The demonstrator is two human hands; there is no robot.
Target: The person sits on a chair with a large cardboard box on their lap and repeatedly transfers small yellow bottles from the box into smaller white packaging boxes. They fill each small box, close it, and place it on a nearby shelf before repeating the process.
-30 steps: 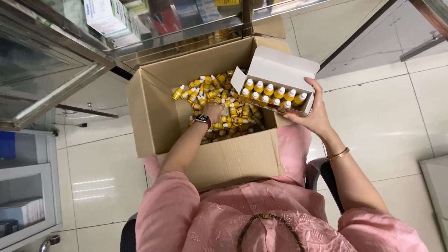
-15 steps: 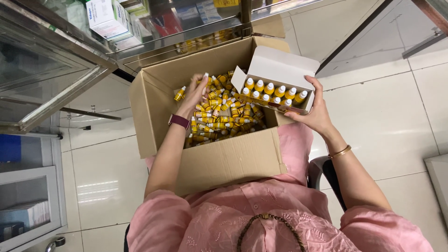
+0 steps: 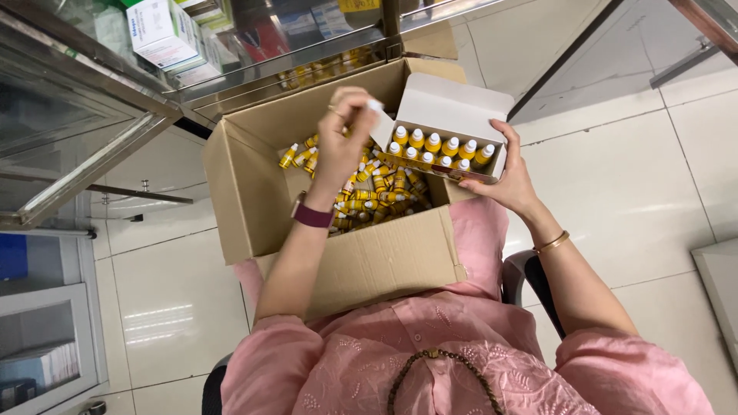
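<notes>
Sitting with a large open brown cardboard carton [image 3: 369, 261] on the lap, the person works over a loose heap of small yellow bottles with white caps [image 3: 377, 192] that fills the carton's bottom. The left hand [image 3: 346, 134] is raised above the heap, fingers pinched together around one small white-capped bottle [image 3: 374, 105]; only its cap end shows past the fingertips, so the rest of it is hard to make out. A dark maroon wristband [image 3: 311, 215] sits on that wrist.

The right hand [image 3: 511, 180] grips a small white cardboard box with its lid flap standing open [image 3: 453, 104], holding it from the outer end and underside, just above the carton's right rim. Inside this box, upright yellow bottles in neat rows [image 3: 438, 150] show their white caps. A thin gold bangle [image 3: 552, 242] circles the right wrist.

The pinched bottle is just beside the near corner of the white box, close to its open flap. Beyond the carton stands a glass display cabinet with metal framing [image 3: 100, 107], with white packages [image 3: 161, 31] on its shelf. Pale floor tiles [image 3: 630, 154] lie to the right.
</notes>
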